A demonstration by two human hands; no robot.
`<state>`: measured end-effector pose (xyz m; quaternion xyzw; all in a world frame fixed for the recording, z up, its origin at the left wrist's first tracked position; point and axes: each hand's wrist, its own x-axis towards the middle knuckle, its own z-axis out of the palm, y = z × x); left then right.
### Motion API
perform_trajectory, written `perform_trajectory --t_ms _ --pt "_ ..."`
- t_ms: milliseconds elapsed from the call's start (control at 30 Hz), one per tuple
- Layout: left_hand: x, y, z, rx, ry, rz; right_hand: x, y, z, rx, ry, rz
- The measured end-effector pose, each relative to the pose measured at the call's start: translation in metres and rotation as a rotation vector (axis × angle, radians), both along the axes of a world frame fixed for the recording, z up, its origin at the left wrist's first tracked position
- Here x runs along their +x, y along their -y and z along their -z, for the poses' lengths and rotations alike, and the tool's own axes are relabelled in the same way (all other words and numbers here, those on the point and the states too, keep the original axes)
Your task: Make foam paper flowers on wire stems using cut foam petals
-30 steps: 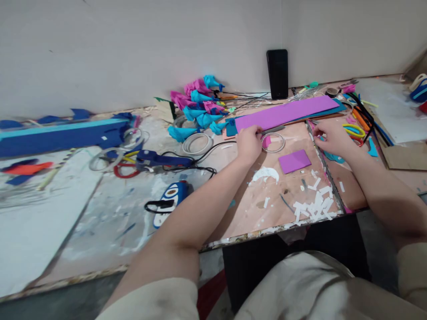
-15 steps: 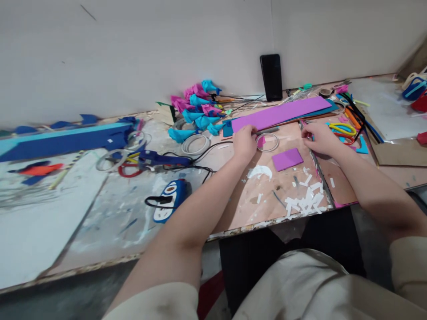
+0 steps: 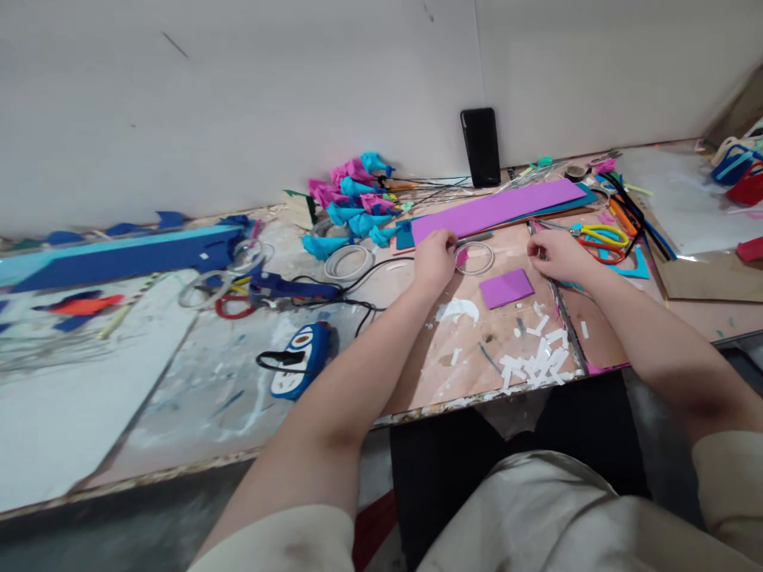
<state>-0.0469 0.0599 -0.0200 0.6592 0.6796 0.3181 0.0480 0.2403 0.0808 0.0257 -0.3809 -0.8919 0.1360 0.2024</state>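
My left hand (image 3: 435, 260) is closed at the left rim of a thin roll of white tape (image 3: 475, 259), its fingers bent against the rim. A small grey tool (image 3: 475, 238) lies just beyond those fingertips. To the right, my right hand (image 3: 557, 254) is closed in a pinch above a dark strip edge; what it holds is too small to make out. Between the hands and nearer to me lies a purple foam rectangle (image 3: 506, 288). Behind them, a long purple foam strip (image 3: 497, 208) rests on blue sheets.
A black phone (image 3: 480, 147) leans on the wall. Pink and blue paper flowers (image 3: 351, 199) lie at back left. A blue glue gun (image 3: 298, 286) with cables and a blue-white device (image 3: 301, 357) are left. White scraps (image 3: 540, 361) lie near the front edge; yellow-handled pliers (image 3: 605, 234) are right.
The camera view has shifted slightly. My right hand has moved a little left, showing more of the pliers behind it. The left hand stays at the tape roll.
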Motion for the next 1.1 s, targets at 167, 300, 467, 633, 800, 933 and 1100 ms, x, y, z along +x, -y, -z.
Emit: perform_trajectory --t_ms 167,300,467,633,800,933,1100 --pt "0.0 0.0 0.0 0.036 0.019 0.071 0.0 0.002 -0.001 -0.01 0.006 0.001" --pt "0.001 0.002 -0.003 0.07 0.05 0.095 -0.001 0.003 0.0 -0.022 0.027 -0.001" --pt "-0.005 0.004 -0.003 0.111 0.117 0.043 -0.001 0.002 0.003 -0.031 0.029 0.017" --pt "-0.013 0.002 0.003 0.14 0.258 -0.012 0.001 -0.001 0.006 -0.032 0.026 0.006" --pt "-0.01 0.005 -0.002 0.169 0.315 -0.034 0.003 -0.003 0.005 -0.013 0.002 0.015" --pt "-0.003 0.017 -0.014 0.242 0.247 -0.008 -0.002 0.004 0.004 -0.155 -0.226 0.008" --pt "0.015 0.034 -0.016 0.314 0.13 0.19 -0.015 0.018 0.003 -0.649 -0.69 -0.145"
